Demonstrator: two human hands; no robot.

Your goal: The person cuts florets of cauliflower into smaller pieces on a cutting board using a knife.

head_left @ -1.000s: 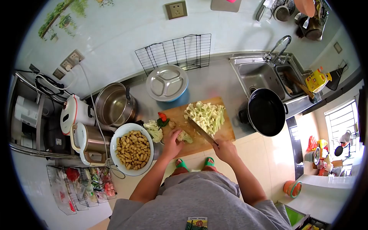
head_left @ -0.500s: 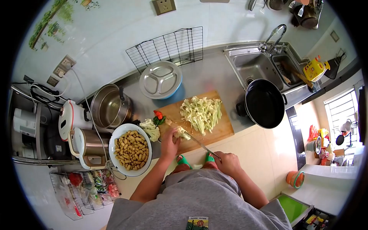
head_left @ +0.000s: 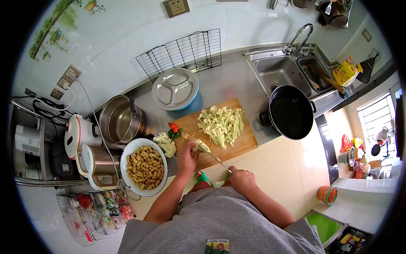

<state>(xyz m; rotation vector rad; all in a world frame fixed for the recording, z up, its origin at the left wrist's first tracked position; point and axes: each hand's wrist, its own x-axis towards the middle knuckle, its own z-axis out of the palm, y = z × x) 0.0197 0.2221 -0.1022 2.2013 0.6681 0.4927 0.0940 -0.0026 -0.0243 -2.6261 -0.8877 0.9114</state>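
Observation:
My left hand (head_left: 186, 158) is closed around a piece of cauliflower (head_left: 201, 146) at the near left edge of the wooden cutting board (head_left: 247, 137). In my right hand (head_left: 242, 180) is the handle of a knife (head_left: 220, 162), its blade pointing left toward that piece. Whether the blade touches it I cannot tell. A heap of cut cauliflower (head_left: 221, 125) covers the upper right of the board. A larger cauliflower chunk (head_left: 165, 144) lies just left of the board, beside red and green peppers (head_left: 174, 130).
A white basin of peanuts (head_left: 123, 169) and a steel pot (head_left: 103, 120) stand left. Behind the board is a blue container with a divided steel lid (head_left: 174, 89). A black pan (head_left: 292, 112) sits right, near the sink (head_left: 279, 70). A wire rack (head_left: 179, 53) leans on the wall.
My right hand and the knife have shifted slightly left, and the blade now appears more edge-on. My left hand stays on the cauliflower piece. The view has moved a little.

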